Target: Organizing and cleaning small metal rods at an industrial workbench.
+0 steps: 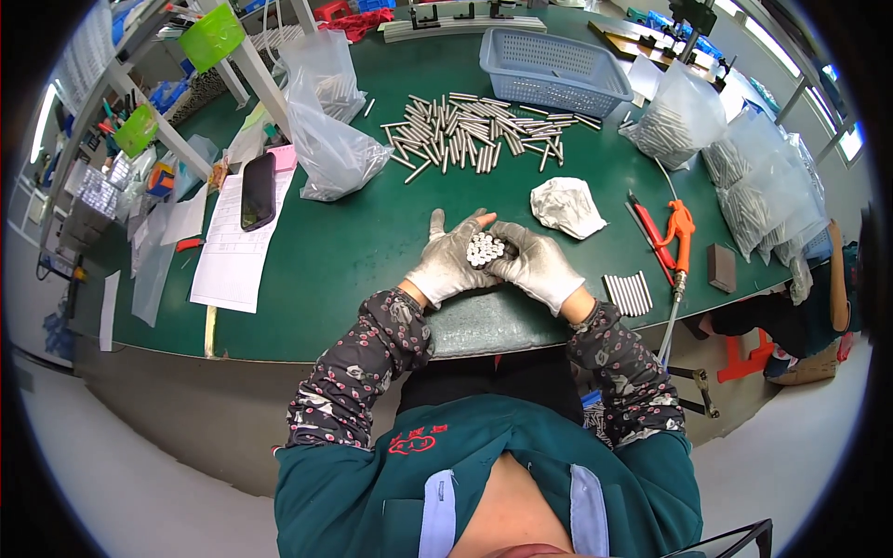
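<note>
A tight bundle of metal pins (484, 249) sits between my gloved hands, its round ends turned up toward me. My left hand (445, 260) closes on it from the left, with the thumb sticking out. From the other side my right hand (532, 265) wraps its fingers round the same bundle. Both wear greyish-white work gloves, and a bare fingertip shows at the top. To the right of my right hand lies a neat row of pins (629, 294). Farther back a loose pile of pins (465, 128) spreads over the green table (372, 242).
A crumpled white cloth (566, 206) lies beyond my right hand. An orange air gun (680, 232) with a hose, red-handled pliers (653, 244) and a dark block (721, 268) are at right. A blue basket (553, 79), bags of pins (677, 121), papers (233, 251) and a phone (259, 192) stand around.
</note>
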{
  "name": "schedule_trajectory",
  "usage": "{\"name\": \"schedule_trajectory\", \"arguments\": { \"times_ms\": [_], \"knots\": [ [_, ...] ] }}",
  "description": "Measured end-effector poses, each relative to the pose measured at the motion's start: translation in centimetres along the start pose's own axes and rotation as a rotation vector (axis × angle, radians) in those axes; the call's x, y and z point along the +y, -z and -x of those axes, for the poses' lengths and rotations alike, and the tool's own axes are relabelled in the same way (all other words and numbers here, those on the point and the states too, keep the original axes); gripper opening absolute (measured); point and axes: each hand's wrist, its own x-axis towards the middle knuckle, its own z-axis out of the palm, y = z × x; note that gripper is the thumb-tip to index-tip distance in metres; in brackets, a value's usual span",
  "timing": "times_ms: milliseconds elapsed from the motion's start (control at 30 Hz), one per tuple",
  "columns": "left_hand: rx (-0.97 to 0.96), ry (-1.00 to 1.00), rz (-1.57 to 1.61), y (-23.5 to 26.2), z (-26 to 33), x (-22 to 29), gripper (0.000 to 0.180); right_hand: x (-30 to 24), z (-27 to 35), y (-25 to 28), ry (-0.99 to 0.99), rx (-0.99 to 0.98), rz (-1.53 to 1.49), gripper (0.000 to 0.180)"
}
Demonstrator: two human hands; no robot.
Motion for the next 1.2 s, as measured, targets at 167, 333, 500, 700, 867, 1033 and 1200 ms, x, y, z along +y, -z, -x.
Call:
{"name": "schedule_trajectory", "arguments": {
  "times_ms": [167, 333, 500, 700, 867, 1033, 1200],
  "knots": [
    [-0.016, 0.031, 0.042, 0.0, -0.1, -0.1, 0.087, -0.1, -0.2, 0.0, 0.009, 0.026, -0.005, 0.050],
    [0.032, 0.033, 0.053, -0.6, -0.2, -0.5, 0.083, 1.4, -0.8, -0.3, -0.006, 0.015, -0.097, 0.052],
    [-0.019, 0.119, 0.100, 0.0, -0.4, 0.0, 0.080, 0.9, -1.0, 0.0, -0.055, -0.013, -0.100, 0.055],
    [0.033, 0.115, 0.117, -0.4, -0.7, -0.2, 0.074, 0.1, -1.2, 0.3, -0.099, -0.046, -0.188, 0.058],
    [0.052, 0.102, 0.105, -0.5, -0.6, -0.1, 0.073, 0.5, -1.3, 0.1, -0.125, -0.049, -0.081, 0.057],
    [0.078, 0.075, 0.046, -0.2, -0.4, 1.0, 0.069, 0.0, -0.9, 0.1, -0.060, -0.098, -0.191, 0.054],
    [0.154, 0.031, 0.060, -1.0, -0.4, 0.2, 0.063, 0.2, -1.0, 0.0, -0.069, -0.095, -0.167, 0.054]
  ]
}}
